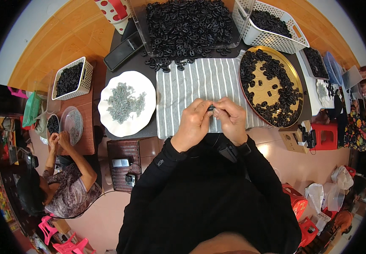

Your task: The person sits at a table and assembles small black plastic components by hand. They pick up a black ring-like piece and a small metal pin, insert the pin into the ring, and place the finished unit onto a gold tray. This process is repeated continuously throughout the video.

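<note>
My left hand (194,122) and my right hand (232,120) meet over the front part of a grey-and-white striped cloth (200,80). Both have their fingertips pinched on one small black plastic cord-lock piece (211,108), mostly hidden by the fingers. To the left, a white scalloped plate (106,114) carries a heap of small grey metal springs (126,101). A round gold tray (264,84) on the right holds many loose black oval pieces (290,95). Beyond the cloth, a clear bin (142,25) is heaped with black two-hole oval pieces (187,25), some spilled in front.
A phone (123,51) lies behind the plate. White baskets (271,40) of black pieces stand at far right and on the left table. Another person (64,186) works at the left with both hands together. A brown woven stand (123,169) and red stools (324,136) flank me.
</note>
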Tool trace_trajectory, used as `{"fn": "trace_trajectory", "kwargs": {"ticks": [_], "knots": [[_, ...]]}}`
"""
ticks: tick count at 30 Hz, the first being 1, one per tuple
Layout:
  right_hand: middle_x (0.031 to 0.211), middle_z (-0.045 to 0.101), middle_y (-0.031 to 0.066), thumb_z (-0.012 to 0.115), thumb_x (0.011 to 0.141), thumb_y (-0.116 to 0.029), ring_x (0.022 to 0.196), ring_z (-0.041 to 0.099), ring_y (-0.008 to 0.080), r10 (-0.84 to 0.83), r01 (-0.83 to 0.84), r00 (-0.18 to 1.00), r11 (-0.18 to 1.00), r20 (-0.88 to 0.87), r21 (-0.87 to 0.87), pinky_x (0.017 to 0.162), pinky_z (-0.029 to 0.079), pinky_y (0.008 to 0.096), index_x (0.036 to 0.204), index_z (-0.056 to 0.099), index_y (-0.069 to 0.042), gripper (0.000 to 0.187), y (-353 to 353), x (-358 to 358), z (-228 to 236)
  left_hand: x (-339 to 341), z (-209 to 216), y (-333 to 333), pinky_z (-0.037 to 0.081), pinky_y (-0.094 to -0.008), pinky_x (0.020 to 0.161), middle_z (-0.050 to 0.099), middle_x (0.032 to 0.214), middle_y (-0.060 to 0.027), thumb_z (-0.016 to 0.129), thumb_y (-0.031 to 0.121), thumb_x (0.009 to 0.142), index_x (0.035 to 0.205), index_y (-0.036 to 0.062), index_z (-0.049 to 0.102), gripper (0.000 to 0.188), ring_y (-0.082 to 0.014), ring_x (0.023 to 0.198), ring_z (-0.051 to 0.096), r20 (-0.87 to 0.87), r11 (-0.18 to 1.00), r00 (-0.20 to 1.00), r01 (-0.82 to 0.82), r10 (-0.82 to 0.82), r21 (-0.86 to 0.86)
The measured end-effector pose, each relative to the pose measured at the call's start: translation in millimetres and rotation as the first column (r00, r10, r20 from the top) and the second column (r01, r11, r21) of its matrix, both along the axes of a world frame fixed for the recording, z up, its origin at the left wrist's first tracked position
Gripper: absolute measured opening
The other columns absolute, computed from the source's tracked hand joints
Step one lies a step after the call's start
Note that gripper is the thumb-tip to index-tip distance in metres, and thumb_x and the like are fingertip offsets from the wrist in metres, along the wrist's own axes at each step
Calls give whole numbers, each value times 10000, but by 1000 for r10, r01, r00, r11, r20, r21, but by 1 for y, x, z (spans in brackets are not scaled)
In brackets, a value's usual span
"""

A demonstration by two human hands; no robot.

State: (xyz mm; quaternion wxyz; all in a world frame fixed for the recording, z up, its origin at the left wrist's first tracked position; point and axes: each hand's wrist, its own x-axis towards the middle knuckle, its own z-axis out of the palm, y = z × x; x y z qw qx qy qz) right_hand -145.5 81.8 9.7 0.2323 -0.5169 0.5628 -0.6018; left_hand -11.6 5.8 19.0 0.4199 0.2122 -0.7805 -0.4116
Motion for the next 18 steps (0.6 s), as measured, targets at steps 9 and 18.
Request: {"fn": "trace_trajectory", "kwargs": {"ticks": [9,18], "knots": [[836,645,149,609,772,160,739,644,286,-103,85,918,994,-384,-64,716,504,331,868,633,53,145,1,-5,4,-4,-8,0,508,-390,608,614,811,-177,626,-136,731,971,-59,674,257,-340,683,622,70,985,996,-36,49,-168],[835,621,152,618,731,153,764,609,325,-140,86,836,988,-530,-125,658,478,383,812,614,54,128,4,-2,6,2,-2,3,503,-417,661,563,830,-165,588,-151,696,981,-68,669,308,-348,753,591,147,950,988,-1,49,-313]]}}
